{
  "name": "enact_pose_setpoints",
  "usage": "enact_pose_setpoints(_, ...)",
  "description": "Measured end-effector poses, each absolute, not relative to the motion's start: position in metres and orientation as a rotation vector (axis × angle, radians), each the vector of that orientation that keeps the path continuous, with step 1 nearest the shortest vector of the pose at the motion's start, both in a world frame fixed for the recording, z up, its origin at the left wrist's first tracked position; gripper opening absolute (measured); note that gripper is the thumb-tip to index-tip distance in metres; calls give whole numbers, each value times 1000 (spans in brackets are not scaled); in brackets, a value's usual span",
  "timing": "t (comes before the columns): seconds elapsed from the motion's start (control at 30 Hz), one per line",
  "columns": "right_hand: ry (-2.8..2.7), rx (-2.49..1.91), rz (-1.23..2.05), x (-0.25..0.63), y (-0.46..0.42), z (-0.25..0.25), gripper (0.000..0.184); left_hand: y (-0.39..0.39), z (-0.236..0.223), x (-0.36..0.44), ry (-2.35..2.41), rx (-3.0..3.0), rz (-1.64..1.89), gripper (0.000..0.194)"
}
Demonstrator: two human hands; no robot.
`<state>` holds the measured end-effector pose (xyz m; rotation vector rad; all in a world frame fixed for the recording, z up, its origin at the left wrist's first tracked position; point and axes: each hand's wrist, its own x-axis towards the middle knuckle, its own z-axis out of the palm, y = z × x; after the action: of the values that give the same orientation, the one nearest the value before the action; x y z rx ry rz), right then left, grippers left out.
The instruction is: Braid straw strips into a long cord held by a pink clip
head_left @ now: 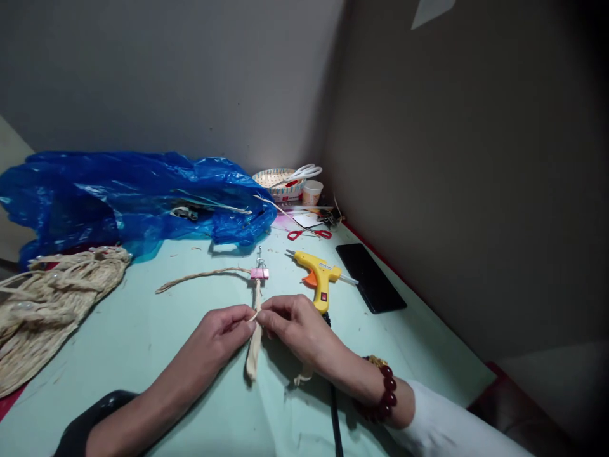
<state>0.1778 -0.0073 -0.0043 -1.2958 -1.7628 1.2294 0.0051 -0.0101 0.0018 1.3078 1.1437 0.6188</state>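
A pale strip of straw-like fibre (254, 355) runs toward me from a pink binder clip (259, 273), which grips its far end. My left hand (227, 327) pinches the fibre strip from the left, thumb against forefinger. From the other side my right hand (292, 324) pinches at the same spot, its fingertips almost touching the left ones. A thin light strand shows between the fingertips. Leftward from the clip extends a twisted fibre cord (204, 275). The strip's loose lower end lies below my hands, and part of it is hidden behind my fingers.
Just beyond my right hand lies a yellow glue gun (316, 273) with a black cord. A black phone (371, 277) rests to its right. Red-handled scissors (309, 234), a basket (266, 178) and a paper cup (312, 192) are farther back. Blue plastic (118, 197) and woven straw (57, 311) occupy the left.
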Motion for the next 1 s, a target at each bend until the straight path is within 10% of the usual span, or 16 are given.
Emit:
enact_pose_setpoints(0.67,-1685,-1206,1382,178,-11,-7,26,-54,-26,18,1270,2543,412,24)
enact_pose_setpoints(1.0,-1386,-1121,1645,179,-12,6,26,-16,8,2,1446,1758,721,18)
